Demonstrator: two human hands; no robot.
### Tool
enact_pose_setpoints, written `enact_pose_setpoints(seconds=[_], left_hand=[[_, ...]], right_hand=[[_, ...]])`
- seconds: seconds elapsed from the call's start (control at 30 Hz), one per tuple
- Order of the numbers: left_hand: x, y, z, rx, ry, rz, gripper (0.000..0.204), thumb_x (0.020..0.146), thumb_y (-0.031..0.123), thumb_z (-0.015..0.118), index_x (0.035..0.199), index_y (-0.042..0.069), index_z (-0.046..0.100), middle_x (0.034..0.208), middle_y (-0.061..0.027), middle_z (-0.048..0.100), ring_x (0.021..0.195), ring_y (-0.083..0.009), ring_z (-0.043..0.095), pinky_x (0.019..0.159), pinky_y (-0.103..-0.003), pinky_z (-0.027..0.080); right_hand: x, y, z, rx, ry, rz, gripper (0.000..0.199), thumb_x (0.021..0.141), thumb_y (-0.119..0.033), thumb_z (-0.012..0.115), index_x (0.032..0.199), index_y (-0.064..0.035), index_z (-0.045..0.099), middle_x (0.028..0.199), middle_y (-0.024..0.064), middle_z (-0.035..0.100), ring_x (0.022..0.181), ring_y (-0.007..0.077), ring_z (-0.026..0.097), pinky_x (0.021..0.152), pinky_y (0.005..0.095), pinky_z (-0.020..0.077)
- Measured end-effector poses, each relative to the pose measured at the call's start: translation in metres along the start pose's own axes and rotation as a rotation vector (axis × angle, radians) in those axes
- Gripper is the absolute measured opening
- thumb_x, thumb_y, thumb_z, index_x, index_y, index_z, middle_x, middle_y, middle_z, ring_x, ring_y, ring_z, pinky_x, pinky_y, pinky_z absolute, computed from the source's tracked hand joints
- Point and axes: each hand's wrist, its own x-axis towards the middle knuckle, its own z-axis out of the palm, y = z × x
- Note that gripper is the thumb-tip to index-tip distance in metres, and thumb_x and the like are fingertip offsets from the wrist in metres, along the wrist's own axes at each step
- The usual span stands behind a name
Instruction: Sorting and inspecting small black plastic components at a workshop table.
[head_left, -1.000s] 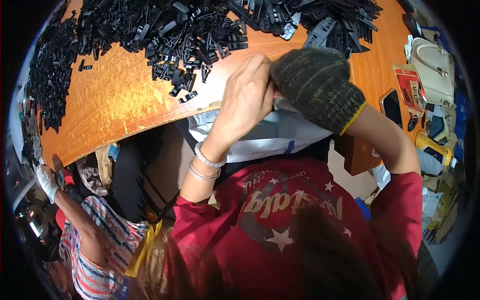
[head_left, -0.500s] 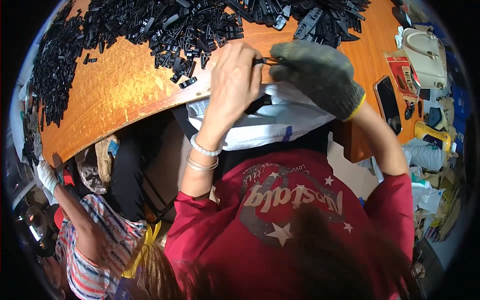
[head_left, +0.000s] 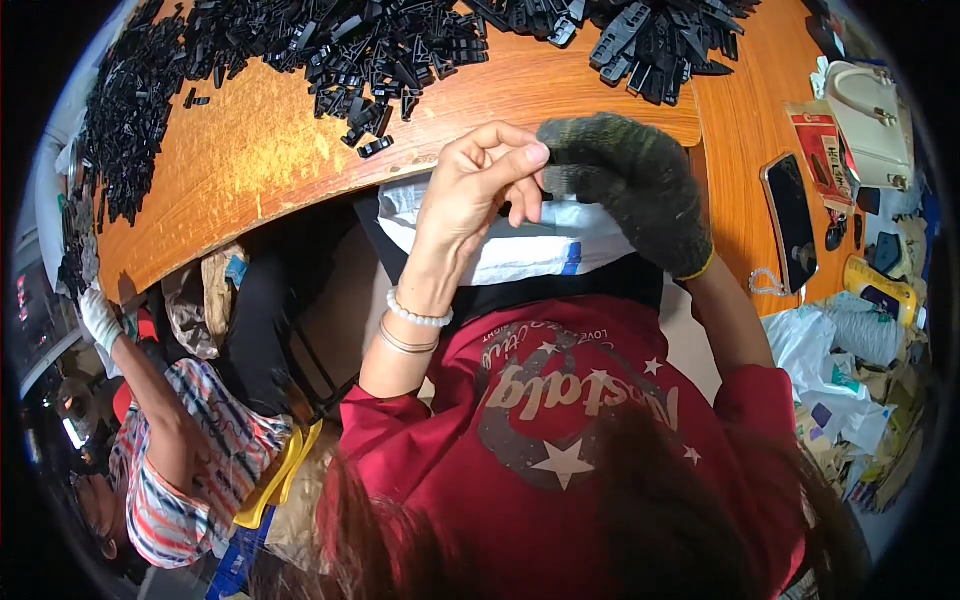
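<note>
My left hand (head_left: 480,180) is bare, with a white bead bracelet (head_left: 418,310) at the wrist. Its thumb and forefinger come together against the fingertips of my right hand; what they pinch, if anything, does not show. A dark knitted glove covers my right hand (head_left: 630,185), whose fingers are bent over and closed, their grip hidden from above. Both hands are above a white bag (head_left: 510,262) at the table's front edge. Beyond them, small black plastic parts (head_left: 375,65) lie heaped on the wooden table (head_left: 265,140), with larger flat black plastic pieces (head_left: 650,50) to the right.
To the right lie a phone (head_left: 790,225), a red packet (head_left: 825,155) and a cream handbag (head_left: 868,125). Plastic bags (head_left: 825,350) are piled below them. At the left, a person in a striped top (head_left: 205,440) reaches a gloved hand (head_left: 100,318) to the table edge.
A small dark piece showed between my hands before; now it is out of sight. My left hand has turned, bringing its thumb up, and my gloved hand has drawn closer to my body.
</note>
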Motion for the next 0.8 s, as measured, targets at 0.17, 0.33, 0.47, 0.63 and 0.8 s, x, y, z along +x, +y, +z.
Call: enact_pose_setpoints(seconds=[0.17, 0.33, 0.47, 0.63, 0.8], left_hand=[[-0.005, 0.003, 0.01, 0.795, 0.229, 0.141, 0.02, 0.081, 0.016, 0.075, 0.085, -0.001, 0.066, 0.064, -0.0042, 0.063, 0.048, -0.0074, 0.054, 0.044, -0.02, 0.04], [0.023, 0.011, 0.025, 1.227, 0.214, 0.471, 0.02, 0.081, 0.018, 0.073, 0.078, -0.002, 0.067, 0.06, -0.0095, 0.063, 0.05, -0.0143, 0.058, 0.049, -0.027, 0.044], [0.081, 0.006, 0.043, 1.255, 0.257, 0.645, 0.032, 0.08, 0.025, 0.073, 0.086, -0.005, 0.064, 0.067, -0.0176, 0.064, 0.063, -0.03, 0.065, 0.059, -0.038, 0.049], [0.097, 0.011, 0.043, 1.261, 0.285, 0.452, 0.033, 0.075, 0.024, 0.077, 0.08, -0.006, 0.064, 0.06, -0.0164, 0.061, 0.056, -0.0283, 0.062, 0.058, -0.038, 0.048], [0.067, 0.014, 0.024, 1.169, 0.437, 0.359, 0.033, 0.075, 0.023, 0.079, 0.074, -0.007, 0.064, 0.055, -0.0112, 0.059, 0.048, -0.0147, 0.057, 0.049, -0.029, 0.045]], right_hand=[[-0.015, 0.007, 0.004, -0.397, -0.069, -0.113, 0.033, 0.087, -0.017, 0.06, 0.119, -0.0062, 0.06, 0.106, 0.0117, 0.064, 0.092, 0.0254, 0.065, 0.076, 0.0377, 0.0527], [-0.025, 0.017, 0.003, -0.817, -0.147, -0.231, 0.033, 0.087, -0.021, 0.06, 0.116, -0.0077, 0.061, 0.103, 0.0114, 0.064, 0.089, 0.0271, 0.065, 0.074, 0.0393, 0.0522], [-0.026, 0.028, 0.005, -0.713, -0.099, -0.273, 0.028, 0.085, -0.026, 0.059, 0.106, -0.0095, 0.066, 0.102, 0.0098, 0.063, 0.09, 0.027, 0.063, 0.077, 0.0405, 0.0504], [-0.019, 0.016, -0.01, -0.293, 0.019, -0.034, 0.021, 0.085, -0.011, 0.06, 0.104, -0.0077, 0.069, 0.096, 0.0071, 0.066, 0.08, 0.0221, 0.064, 0.071, 0.0358, 0.0519], [-0.001, 0.008, -0.015, 0.335, 0.163, 0.454, 0.025, 0.093, -0.019, 0.057, 0.112, -0.0042, 0.065, 0.094, 0.002, 0.065, 0.064, 0.0083, 0.061, 0.051, 0.0227, 0.0489]])
